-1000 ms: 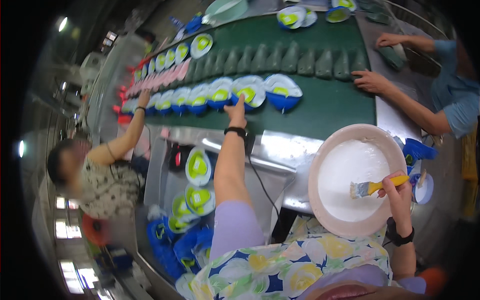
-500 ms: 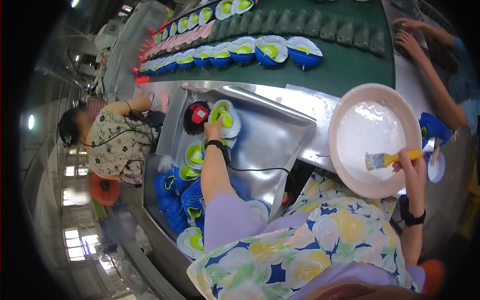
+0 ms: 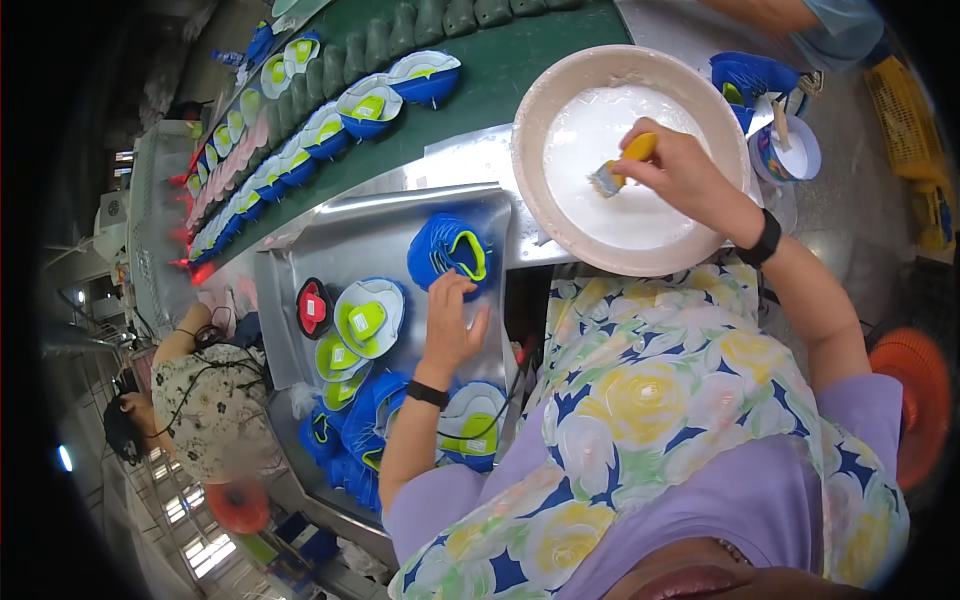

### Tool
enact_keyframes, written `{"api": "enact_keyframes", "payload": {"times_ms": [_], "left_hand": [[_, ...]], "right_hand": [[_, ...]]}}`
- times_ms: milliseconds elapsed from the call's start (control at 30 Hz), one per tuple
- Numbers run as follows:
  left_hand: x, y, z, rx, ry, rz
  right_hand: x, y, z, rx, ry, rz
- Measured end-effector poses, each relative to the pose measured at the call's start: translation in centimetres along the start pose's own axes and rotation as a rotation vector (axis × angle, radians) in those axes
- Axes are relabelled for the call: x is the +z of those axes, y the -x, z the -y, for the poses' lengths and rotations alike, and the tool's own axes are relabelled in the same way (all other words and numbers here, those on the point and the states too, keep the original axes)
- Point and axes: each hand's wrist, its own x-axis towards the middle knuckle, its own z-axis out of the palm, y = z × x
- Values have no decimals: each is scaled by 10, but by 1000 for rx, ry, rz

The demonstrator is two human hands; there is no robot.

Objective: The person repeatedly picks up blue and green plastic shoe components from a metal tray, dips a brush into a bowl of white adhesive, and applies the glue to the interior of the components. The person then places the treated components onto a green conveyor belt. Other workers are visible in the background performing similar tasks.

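Note:
My left hand (image 3: pixel 455 325) is open in the metal tray (image 3: pixel 455 205), thumb apart from the fingers. Its fingertips reach the lime-lined collar of a blue shoe upper (image 3: pixel 436 250), though I cannot tell whether they press on it. Beside it lie a white shoe upper with a lime inside (image 3: pixel 366 318) and a smaller black-and-red piece (image 3: pixel 312 308). Over the pale basin (image 3: pixel 535 110), my right hand (image 3: pixel 680 170) is closed round the yellow handle of a paintbrush (image 3: pixel 610 178). The bristles point down toward the white liquid (image 3: pixel 640 215).
Rows of blue and white uppers (image 3: pixel 330 130) and dark shoe lasts (image 3: pixel 390 45) stand on the green belt (image 3: pixel 520 55). More blue uppers (image 3: pixel 350 440) fill the tray's near end. A small tub (image 3: pixel 795 155) stands right of the basin. A co-worker (image 3: pixel 215 390) is at left.
The view has turned. My left hand has left the white upper and is now at a blue one in the tray. My right hand has brought the brush further over the basin's middle.

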Motion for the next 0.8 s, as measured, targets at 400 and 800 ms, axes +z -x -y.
{"api": "enact_keyframes", "payload": {"times_ms": [400,800], "left_hand": [[-43,-77,41,-257,-93,-237],[-40,-158,-37,-479,1209,108]], "right_hand": [[-20,12,-4,-232,194,63],[-65,-12,33,-441,-37,-236]]}}
